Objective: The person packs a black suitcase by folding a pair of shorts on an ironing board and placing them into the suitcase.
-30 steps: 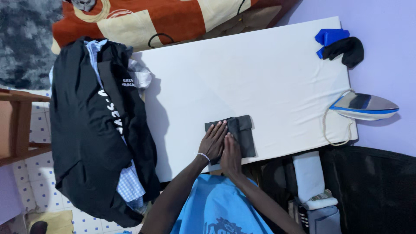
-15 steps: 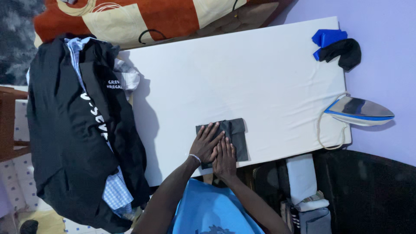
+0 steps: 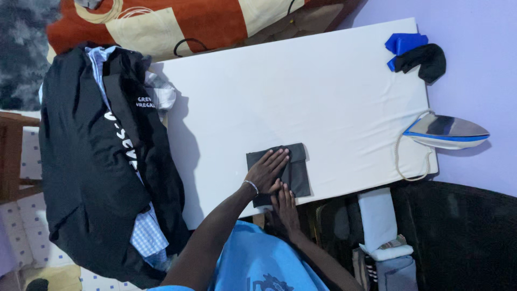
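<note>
A small dark grey folded cloth (image 3: 299, 167) lies near the front edge of the white padded ironing board (image 3: 301, 91). My left hand (image 3: 267, 171) lies flat on the cloth with its fingers spread, a thin bracelet on the wrist. My right hand (image 3: 285, 207) rests flat at the cloth's near edge, fingertips on the cloth, palm over the board's front edge. Neither hand grips anything.
A pile of dark and checked clothes (image 3: 102, 156) hangs over the board's left end. An iron (image 3: 447, 132) stands on its heel at the right edge with its cord looped beside it. Blue and black cloths (image 3: 417, 54) lie at the far right corner. A patterned blanket (image 3: 177, 21) lies beyond.
My right hand has slid back toward me, off most of the cloth. My left hand stays pressed on it, now a little further onto it.
</note>
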